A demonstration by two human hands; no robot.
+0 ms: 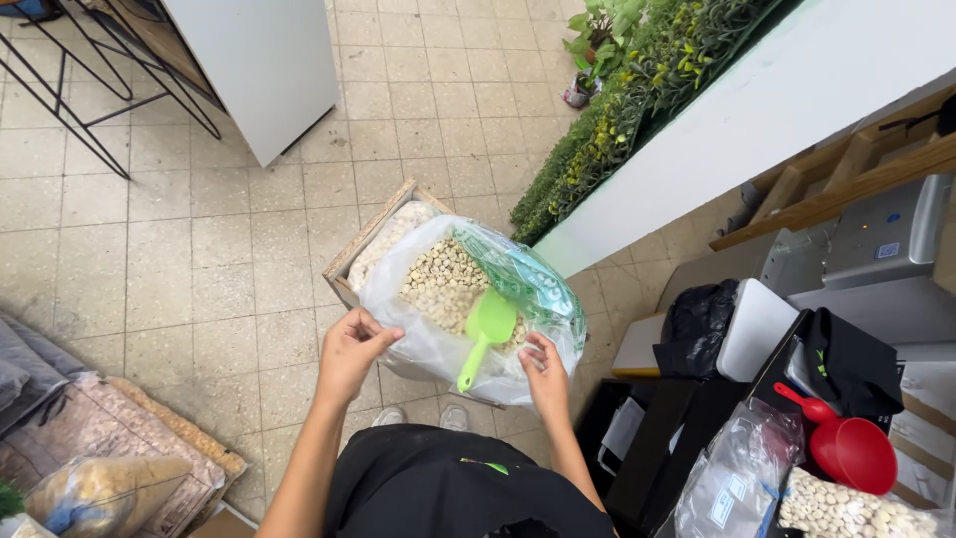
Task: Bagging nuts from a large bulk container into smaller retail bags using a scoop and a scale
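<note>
Left hand [351, 351] pinched the near-left edge of a clear plastic bag [438, 344], fingers curled closed on the film. Right hand [545, 371] gripped the near-right edge of the same bag, thumb and fingers closed on the plastic. Bag sat open between the two hands and just beyond them, resting on a wooden crate [351, 261] on the tiled floor [199, 249]. Bag held pale beige beans [438, 284], piled toward the far side. A light green plastic scoop [484, 334] lay in the bag on the beans, bowl away from the hands, handle pointing back toward the right hand, just left of it, not touched by either hand. Green-tinted plastic [523, 274] bunched at the bag's far-right rim, beyond the right hand. White shoe tips [423, 416] showed on the floor below the bag, between the hands. Well to the right of the right hand, a red scoop [851, 446] sat above another bag of beans [841, 513], with a black plastic bag [697, 324] nearer. Far beyond the right hand, a strip of green plants [637, 90] ran along a white wall [757, 110]. Far left of the left hand, filled sacks [100, 458] lay on the floor.
</note>
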